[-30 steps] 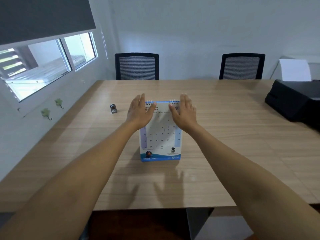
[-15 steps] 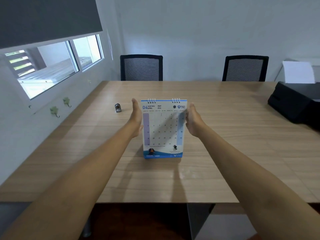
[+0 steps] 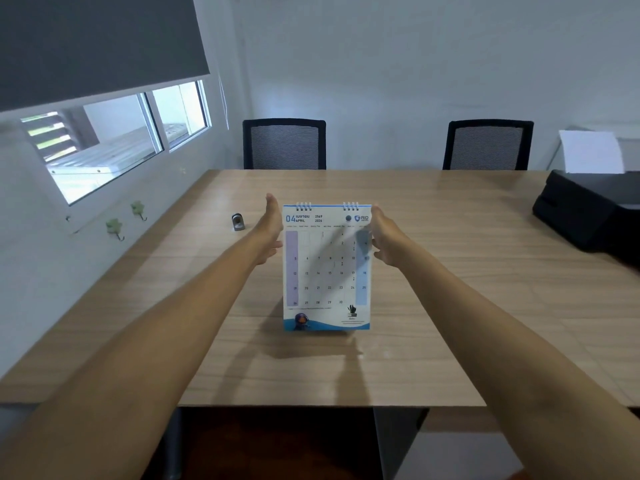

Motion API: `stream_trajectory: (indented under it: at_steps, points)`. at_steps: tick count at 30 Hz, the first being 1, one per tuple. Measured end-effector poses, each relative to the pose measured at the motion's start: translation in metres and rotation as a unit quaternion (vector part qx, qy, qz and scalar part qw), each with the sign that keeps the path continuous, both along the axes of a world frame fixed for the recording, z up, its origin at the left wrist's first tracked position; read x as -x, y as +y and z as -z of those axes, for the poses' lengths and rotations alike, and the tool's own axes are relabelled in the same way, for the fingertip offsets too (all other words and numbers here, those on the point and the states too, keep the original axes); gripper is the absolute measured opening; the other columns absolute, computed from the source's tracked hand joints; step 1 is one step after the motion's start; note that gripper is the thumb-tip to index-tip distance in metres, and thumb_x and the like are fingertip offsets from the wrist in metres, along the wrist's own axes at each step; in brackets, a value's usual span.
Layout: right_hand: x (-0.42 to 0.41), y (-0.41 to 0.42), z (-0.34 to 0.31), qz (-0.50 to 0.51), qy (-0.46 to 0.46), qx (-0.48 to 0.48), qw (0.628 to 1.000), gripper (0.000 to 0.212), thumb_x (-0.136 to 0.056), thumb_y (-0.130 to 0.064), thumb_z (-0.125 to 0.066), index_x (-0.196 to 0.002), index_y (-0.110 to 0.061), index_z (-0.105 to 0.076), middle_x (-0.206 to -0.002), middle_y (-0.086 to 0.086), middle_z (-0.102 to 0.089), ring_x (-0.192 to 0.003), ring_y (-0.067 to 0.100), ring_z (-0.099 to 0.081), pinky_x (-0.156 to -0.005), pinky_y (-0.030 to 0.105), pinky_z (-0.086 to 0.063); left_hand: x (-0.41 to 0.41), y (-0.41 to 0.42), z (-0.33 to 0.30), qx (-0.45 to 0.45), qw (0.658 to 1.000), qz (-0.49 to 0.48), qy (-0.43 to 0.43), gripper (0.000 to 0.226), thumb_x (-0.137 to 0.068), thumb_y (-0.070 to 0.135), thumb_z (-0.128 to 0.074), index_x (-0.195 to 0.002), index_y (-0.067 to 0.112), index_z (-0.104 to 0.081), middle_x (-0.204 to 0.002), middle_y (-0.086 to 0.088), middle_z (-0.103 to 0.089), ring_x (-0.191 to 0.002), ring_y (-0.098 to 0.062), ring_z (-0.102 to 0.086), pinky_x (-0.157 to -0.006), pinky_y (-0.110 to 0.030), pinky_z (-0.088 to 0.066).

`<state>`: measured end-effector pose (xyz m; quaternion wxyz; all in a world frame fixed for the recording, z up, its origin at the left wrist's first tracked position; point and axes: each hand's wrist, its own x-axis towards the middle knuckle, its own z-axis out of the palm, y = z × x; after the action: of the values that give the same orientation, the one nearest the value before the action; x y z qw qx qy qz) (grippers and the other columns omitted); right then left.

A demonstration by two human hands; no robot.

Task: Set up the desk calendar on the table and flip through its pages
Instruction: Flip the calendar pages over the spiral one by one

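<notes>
Both forearms are bare to the frame's edge; left hand (image 3: 268, 233) and right hand (image 3: 386, 242) wear no gloves, rings or watch.

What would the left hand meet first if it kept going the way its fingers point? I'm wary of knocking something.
Likely nothing: the left hand points past the calendar over bare table, toward the left chair. Depth is unclear.

White walls, window (image 3: 114, 143) left – two chairs (image 3: 284, 144).

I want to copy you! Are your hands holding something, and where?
Probably nothing: the desk calendar stands on the table, left hand and right hand open beside its upper side edges.
</notes>
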<state>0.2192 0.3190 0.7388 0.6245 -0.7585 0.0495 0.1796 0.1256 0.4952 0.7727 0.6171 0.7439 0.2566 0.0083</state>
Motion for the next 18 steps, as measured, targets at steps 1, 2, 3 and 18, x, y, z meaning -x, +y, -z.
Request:
stream_trajectory:
  at_steps: [1,2,3,18]
  points:
    - [0.000,0.000,0.000,0.001,0.002,0.001,1.000,0.074,-0.095,-0.059,-0.016,-0.153,-0.014,-0.021,-0.162,0.007,-0.021,-0.148,0.029,-0.021,-0.119,0.050,-0.017,-0.002,0.002,0.000,-0.005,1.000,-0.006,0.003,0.086,-0.090,0.066,0.000,-0.144,0.009,-0.035,-0.151,-0.006,-0.037,-0.131,-0.030,-0.043,-0.112,-0.037,-0.031]
    - [0.000,0.000,-0.001,0.004,0.004,0.004,1.000,0.074,-0.095,-0.059,-0.016,-0.153,-0.014,-0.021,-0.162,0.007,-0.021,-0.148,0.030,-0.021,-0.119,0.050,-0.017,-0.004,0.005,0.000,-0.010,1.000,-0.017,0.005,0.088,-0.089,0.068,-0.002,-0.142,0.007,-0.039,-0.147,-0.008,-0.041,-0.124,-0.029,-0.048,-0.107,-0.036,-0.036]
    - [-0.001,0.000,0.000,0.009,0.004,0.004,1.000,0.073,-0.095,-0.059,-0.016,-0.153,-0.014,-0.021,-0.161,0.007,-0.021,-0.148,0.030,-0.021,-0.118,0.049,-0.017,-0.007,0.007,0.000,-0.011,1.000,-0.028,0.006,0.089,-0.089,0.069,-0.004,-0.138,0.005,-0.043,-0.142,-0.009,-0.046,-0.118,-0.028,-0.051,-0.103,-0.035,-0.040]
    - [-0.001,-0.025,-0.056,0.059,-0.043,-0.127,0.989,0.040,-0.099,-0.037,-0.022,-0.110,-0.008,-0.047,-0.080,0.010,-0.058,-0.067,0.021,-0.056,-0.064,0.030,-0.044,-0.024,0.029,-0.019,0.158,0.979,-0.089,-0.096,0.091,-0.091,0.066,-0.008,-0.113,-0.006,-0.058,-0.091,-0.013,-0.063,-0.082,-0.024,-0.060,-0.073,-0.030,-0.050]
